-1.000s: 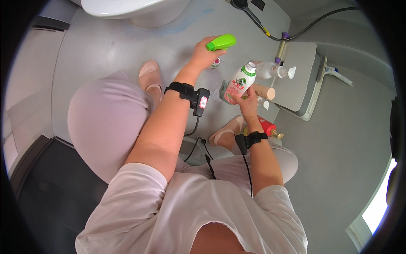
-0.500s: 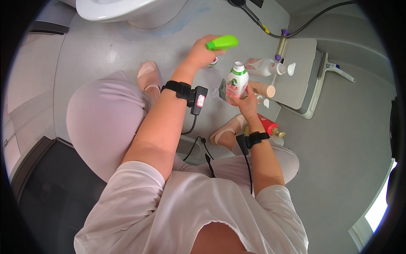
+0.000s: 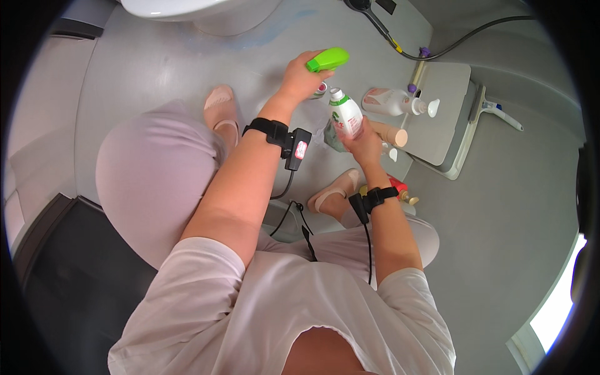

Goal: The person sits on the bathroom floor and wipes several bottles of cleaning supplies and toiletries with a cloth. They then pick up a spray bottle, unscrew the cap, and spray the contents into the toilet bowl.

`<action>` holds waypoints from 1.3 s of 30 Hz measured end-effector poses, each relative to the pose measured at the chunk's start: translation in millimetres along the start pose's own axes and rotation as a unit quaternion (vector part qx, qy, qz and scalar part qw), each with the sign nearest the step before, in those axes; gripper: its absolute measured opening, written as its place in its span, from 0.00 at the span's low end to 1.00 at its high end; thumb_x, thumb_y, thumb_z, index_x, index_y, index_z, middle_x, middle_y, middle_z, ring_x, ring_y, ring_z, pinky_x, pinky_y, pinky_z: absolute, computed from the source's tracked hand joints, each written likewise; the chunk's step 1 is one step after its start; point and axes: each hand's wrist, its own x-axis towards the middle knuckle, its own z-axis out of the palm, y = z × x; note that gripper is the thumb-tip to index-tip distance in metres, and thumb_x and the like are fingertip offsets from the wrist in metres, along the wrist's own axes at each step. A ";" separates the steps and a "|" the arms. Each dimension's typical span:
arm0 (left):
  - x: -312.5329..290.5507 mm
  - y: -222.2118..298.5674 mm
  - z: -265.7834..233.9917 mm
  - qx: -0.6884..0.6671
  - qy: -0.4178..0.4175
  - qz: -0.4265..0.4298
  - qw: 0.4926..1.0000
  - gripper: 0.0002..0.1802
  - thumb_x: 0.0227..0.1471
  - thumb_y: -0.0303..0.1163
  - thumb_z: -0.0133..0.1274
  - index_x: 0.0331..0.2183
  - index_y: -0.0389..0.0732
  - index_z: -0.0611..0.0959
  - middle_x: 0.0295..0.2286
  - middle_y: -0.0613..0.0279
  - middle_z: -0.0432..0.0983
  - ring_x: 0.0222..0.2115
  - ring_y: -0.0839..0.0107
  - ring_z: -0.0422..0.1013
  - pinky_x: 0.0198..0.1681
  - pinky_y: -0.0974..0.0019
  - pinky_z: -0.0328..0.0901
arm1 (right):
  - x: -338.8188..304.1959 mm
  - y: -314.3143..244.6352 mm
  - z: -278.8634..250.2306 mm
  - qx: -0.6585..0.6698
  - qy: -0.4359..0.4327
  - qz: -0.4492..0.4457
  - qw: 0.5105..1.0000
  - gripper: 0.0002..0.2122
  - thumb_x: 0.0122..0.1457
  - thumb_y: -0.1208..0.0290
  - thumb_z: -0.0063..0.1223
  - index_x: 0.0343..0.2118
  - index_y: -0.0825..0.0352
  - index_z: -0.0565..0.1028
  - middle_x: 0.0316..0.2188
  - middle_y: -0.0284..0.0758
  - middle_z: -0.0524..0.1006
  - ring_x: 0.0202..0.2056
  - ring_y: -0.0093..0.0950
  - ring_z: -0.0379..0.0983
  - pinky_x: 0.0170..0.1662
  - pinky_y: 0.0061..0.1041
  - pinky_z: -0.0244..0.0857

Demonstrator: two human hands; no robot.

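My left hand (image 3: 304,80) is closed around a bright green, rounded plastic piece (image 3: 330,59); its exact kind is hard to tell. Beside those fingers shows a small round pink-and-white thing (image 3: 320,90), partly hidden. My right hand (image 3: 365,142) grips a white bottle (image 3: 347,115) with a green neck band, pink print and an uncapped mouth. The bottle leans, its mouth pointing up and left toward my left hand, apart from the green piece. Behind its lower part lies a grey-green item (image 3: 335,141), mostly covered.
Right of the bottle lie a pump bottle (image 3: 384,101), a beige-capped tube (image 3: 392,134) and a red bottle (image 3: 398,186). A folded grey panel (image 3: 440,112) and a squeegee (image 3: 503,114) stand by the wall. A toilet base (image 3: 231,19) is at the far side; a shower hose (image 3: 462,44) curves right.
The white bottle has tipped leftward and turned in my right hand, its mouth now nearer my left hand. My left hand keeps hold of the green piece, with hardly any shift.
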 end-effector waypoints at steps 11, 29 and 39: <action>4.1 0.3 -4.7 0.025 -0.001 0.019 1.000 0.25 0.39 0.31 0.63 0.44 0.47 0.81 0.35 0.58 0.76 0.38 0.56 0.72 0.44 0.60 0.66 | 22.0 7.5 7.8 -0.155 0.035 0.003 0.987 0.30 0.45 0.47 0.64 0.47 0.61 0.69 0.35 0.41 0.79 0.35 0.43 0.77 0.36 0.40 0.71; 1.7 13.4 -8.7 -0.021 -0.026 -0.057 0.998 0.26 0.40 0.28 0.65 0.46 0.42 0.79 0.38 0.60 0.79 0.38 0.69 0.74 0.44 0.67 0.68 | 20.6 -11.0 -9.4 -0.223 -0.006 0.039 0.974 0.30 0.47 0.55 0.61 0.53 0.59 0.67 0.44 0.42 0.76 0.42 0.44 0.75 0.42 0.42 0.70; 2.4 6.9 -5.5 0.010 -0.014 -0.030 0.999 0.25 0.41 0.31 0.64 0.45 0.45 0.80 0.35 0.61 0.77 0.27 0.64 0.74 0.32 0.63 0.69 | 20.4 -9.0 -7.5 -0.224 0.005 0.029 0.974 0.28 0.47 0.55 0.61 0.51 0.58 0.67 0.44 0.41 0.76 0.41 0.45 0.75 0.41 0.43 0.70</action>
